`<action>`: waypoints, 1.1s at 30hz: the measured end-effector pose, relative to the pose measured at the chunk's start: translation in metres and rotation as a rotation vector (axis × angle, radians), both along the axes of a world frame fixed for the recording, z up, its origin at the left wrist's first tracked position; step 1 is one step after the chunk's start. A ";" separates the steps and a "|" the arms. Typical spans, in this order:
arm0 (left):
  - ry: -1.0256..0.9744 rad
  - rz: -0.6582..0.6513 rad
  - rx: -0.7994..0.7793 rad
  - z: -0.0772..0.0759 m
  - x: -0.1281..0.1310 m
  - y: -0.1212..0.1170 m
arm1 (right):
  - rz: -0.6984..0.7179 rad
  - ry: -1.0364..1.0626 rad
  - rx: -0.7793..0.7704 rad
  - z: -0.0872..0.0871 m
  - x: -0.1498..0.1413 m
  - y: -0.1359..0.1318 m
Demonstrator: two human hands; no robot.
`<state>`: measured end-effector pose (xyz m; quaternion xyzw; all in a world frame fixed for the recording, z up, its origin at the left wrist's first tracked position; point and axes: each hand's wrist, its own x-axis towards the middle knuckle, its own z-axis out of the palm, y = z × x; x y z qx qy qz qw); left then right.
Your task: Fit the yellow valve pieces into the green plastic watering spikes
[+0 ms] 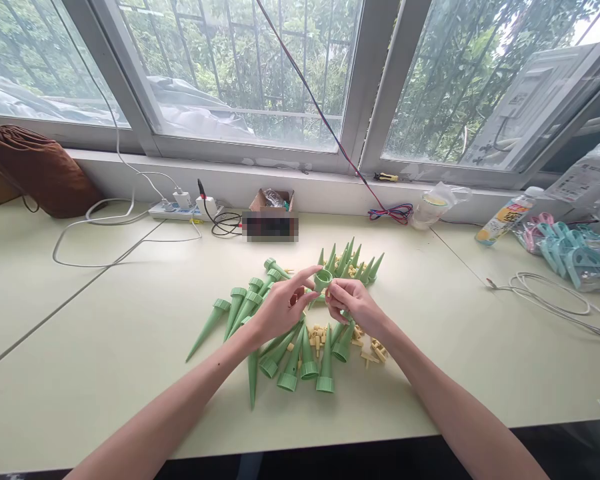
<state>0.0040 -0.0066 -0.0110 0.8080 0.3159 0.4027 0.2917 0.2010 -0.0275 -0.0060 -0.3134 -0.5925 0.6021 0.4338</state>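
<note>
- Left hand pinches a green cup-shaped piece between thumb and finger, above the middle of the pale table.
- Right hand has bunched fingertips at the piece's right side; whether they grip anything, I cannot tell.
- A loose pinch could drop the piece among green spikes and yellow fittings below.
- Along the far edge: power strip, bottle, then windows.

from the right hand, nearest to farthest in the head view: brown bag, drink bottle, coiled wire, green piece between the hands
From the right hand:
1. Green piece: at its fingertips
2. Coiled wire: ahead, near the windowsill
3. Drink bottle: ahead, farther right
4. Brown bag: far left
</note>
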 end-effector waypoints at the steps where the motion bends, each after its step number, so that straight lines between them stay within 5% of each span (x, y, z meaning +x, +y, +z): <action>1: -0.008 0.001 -0.018 0.001 0.001 -0.001 | -0.004 -0.002 -0.003 0.001 0.000 0.000; 12: -0.170 -0.021 -0.351 0.014 0.006 -0.010 | -0.119 -0.154 0.099 -0.001 -0.003 -0.003; 20: -0.234 -0.092 -0.587 0.017 0.005 -0.006 | -0.334 -0.470 0.495 0.000 -0.005 -0.004; 29: -0.212 -0.048 -0.474 0.015 0.006 -0.009 | -0.193 -0.248 0.140 -0.004 -0.005 -0.005; 33: -0.221 -0.056 -0.502 0.014 0.007 -0.008 | -0.193 -0.251 0.149 -0.004 -0.005 -0.005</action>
